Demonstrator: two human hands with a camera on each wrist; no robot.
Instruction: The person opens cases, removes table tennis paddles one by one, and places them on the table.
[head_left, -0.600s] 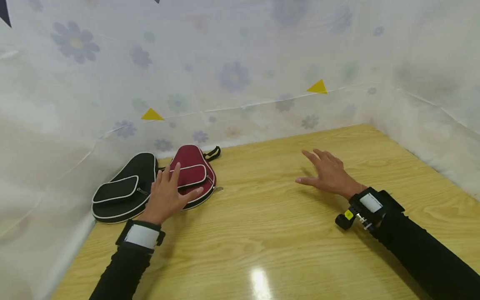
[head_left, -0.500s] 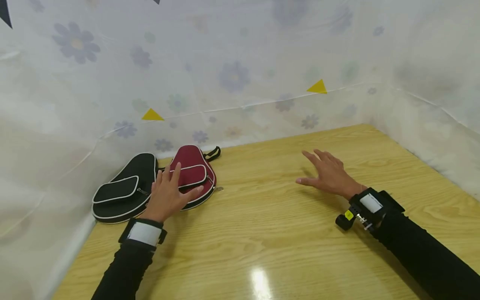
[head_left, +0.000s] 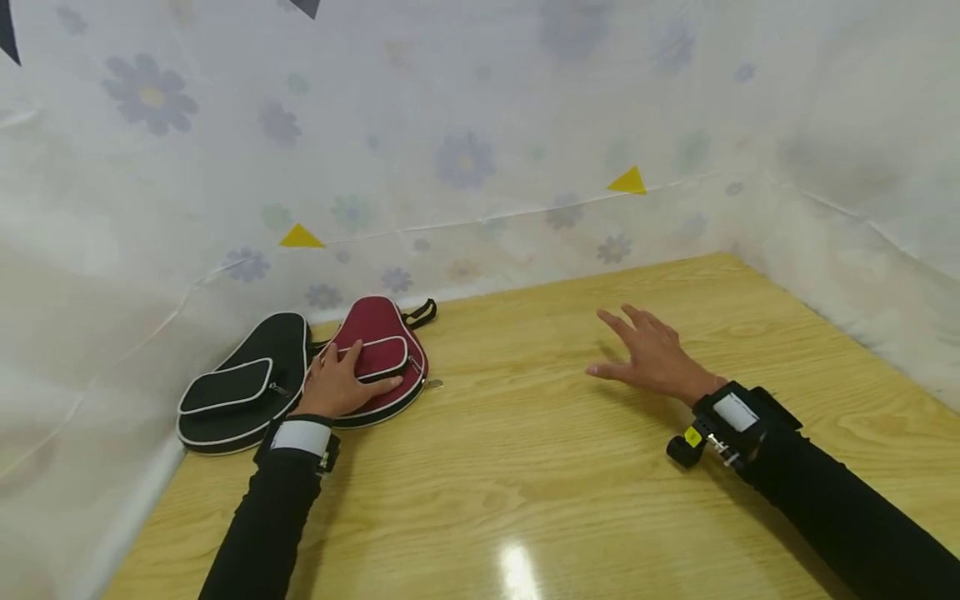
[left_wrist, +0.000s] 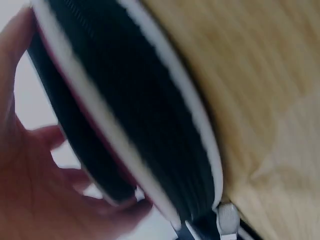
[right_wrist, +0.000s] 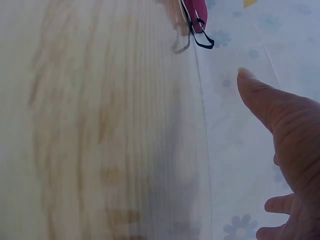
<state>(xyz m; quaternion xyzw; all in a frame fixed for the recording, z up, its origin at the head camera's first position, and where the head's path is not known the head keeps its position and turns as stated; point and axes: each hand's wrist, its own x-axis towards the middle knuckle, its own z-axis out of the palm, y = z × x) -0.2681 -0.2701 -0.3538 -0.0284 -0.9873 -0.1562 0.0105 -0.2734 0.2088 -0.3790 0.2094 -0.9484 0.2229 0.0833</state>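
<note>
A dark red table-tennis bat case [head_left: 372, 317] with white piping and a front zip pocket lies on the wooden table. My left hand [head_left: 337, 387] rests over its lower front, thumb and fingers spread across the pocket. In the left wrist view, the fingers [left_wrist: 75, 177] come against the pocket, above the black side wall of the case [left_wrist: 145, 100]. A matching black bat case [head_left: 240, 387] lies just to the left, partly hidden by my left hand. Far to the right, my right hand [head_left: 652, 354] hovers above the table with spread fingers, holding nothing.
Behind and beside the wooden table [head_left: 495, 475] hangs a pale flowered sheet [head_left: 465, 108]. The red case's black strap loop [head_left: 422, 313] points to the right at the back. A small metal zip pull [head_left: 435, 383] sticks out at its right.
My left hand has come down onto the red case, its wrist turning and shifting slightly right. The head view has tilted slightly. The right hand and both cases keep their places.
</note>
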